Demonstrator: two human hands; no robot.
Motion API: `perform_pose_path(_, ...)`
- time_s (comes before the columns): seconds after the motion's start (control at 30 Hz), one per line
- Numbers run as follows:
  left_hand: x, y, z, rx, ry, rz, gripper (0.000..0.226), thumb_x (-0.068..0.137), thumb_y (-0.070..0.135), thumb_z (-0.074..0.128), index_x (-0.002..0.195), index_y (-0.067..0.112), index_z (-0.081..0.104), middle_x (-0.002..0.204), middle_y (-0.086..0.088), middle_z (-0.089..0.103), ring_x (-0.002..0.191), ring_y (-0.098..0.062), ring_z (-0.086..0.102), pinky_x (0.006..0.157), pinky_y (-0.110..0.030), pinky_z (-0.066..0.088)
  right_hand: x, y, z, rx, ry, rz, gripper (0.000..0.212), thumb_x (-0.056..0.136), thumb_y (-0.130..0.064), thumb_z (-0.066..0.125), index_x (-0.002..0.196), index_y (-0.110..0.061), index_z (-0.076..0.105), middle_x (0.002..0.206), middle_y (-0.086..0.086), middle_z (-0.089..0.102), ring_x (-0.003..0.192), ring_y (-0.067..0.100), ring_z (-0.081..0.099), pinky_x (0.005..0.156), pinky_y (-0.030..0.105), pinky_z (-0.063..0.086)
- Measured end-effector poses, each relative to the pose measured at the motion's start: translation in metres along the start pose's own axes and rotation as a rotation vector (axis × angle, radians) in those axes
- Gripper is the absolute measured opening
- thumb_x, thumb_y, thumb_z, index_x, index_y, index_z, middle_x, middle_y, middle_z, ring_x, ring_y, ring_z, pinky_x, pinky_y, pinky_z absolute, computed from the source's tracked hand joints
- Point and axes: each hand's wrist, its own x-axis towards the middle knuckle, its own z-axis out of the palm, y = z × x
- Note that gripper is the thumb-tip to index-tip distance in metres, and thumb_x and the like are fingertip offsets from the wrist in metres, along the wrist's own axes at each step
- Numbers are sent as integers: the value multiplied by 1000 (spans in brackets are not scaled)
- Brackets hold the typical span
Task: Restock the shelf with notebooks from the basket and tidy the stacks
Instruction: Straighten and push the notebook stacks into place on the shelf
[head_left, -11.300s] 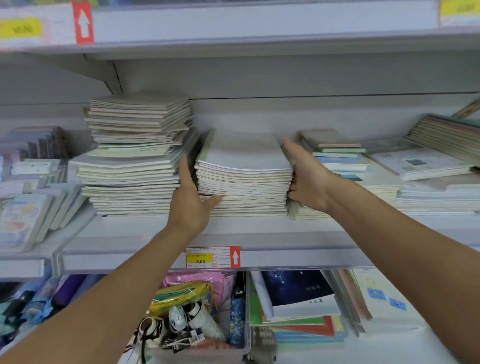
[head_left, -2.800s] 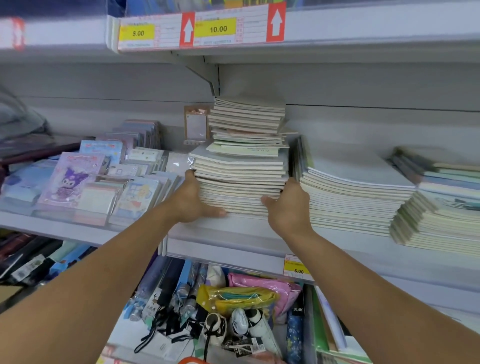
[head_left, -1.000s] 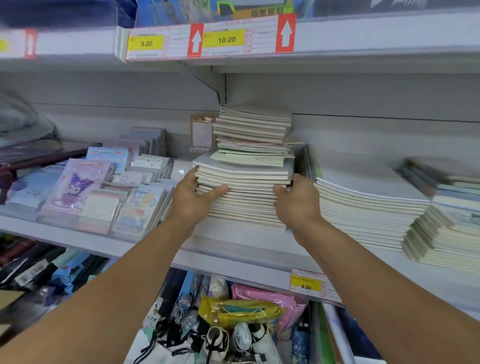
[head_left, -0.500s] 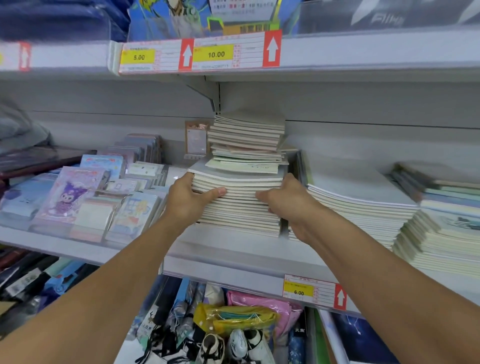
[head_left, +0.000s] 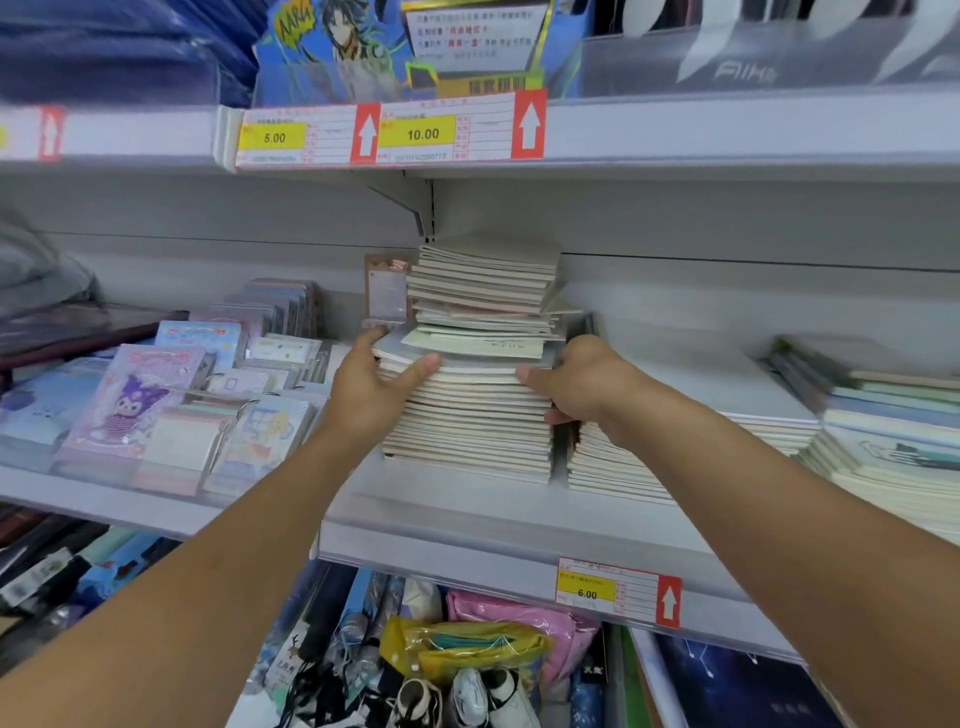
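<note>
Two hands, your left hand (head_left: 371, 395) and right hand (head_left: 582, 387), pinch the tall stack (head_left: 475, 410); its crooked top books (head_left: 483, 283) may, I think, slide off.

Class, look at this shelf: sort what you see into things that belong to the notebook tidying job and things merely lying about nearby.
Part of the job:
tall notebook stack
neighbouring notebook stack
left hand, gripping the tall stack's left side
right hand, on its right side
shelf

Just lying about:
cartoon notepads
price tags
pink pouch below
</note>
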Motion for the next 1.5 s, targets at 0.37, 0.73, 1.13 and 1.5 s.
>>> perform_pose_path(0.37,6,26,-9,296,-48,97,96,64,61,76,143,16,45,139,0,55,130,-20,50,104,-32,42,-5,-15,-17,113,-102,-49,50,83,-38,77,120,-9,60,116,0,66,90,15,70,90,38,57)
perform_pose_path(0.73,36,62,15,408,-168,132,125,40,61,84,141,22,22,135,1,51,124,-23,51,107,-39,42,13,-5,-26,71,119,-274,72,64,-28,92,126,-13,58,86,-17,51,99,9,55,83,19,41)
perform_pose_path(1.13,45,53,6,336,-206,219,94,61,48,87,134,21,35,126,10,56,114,-11,54,100,-28,44,30,6,-15,-14,175,-428,28,72,-44,85,85,-29,64,83,-19,65,75,-4,59,57,3,38)
perform_pose_path(1.5,49,49,2,312,-212,185,100,59,37,90,137,20,30,130,4,54,119,-18,53,105,-36,43,38,8,-12,-2,202,-418,51,63,-40,91,103,-18,69,97,-10,70,85,4,64,70,15,49)
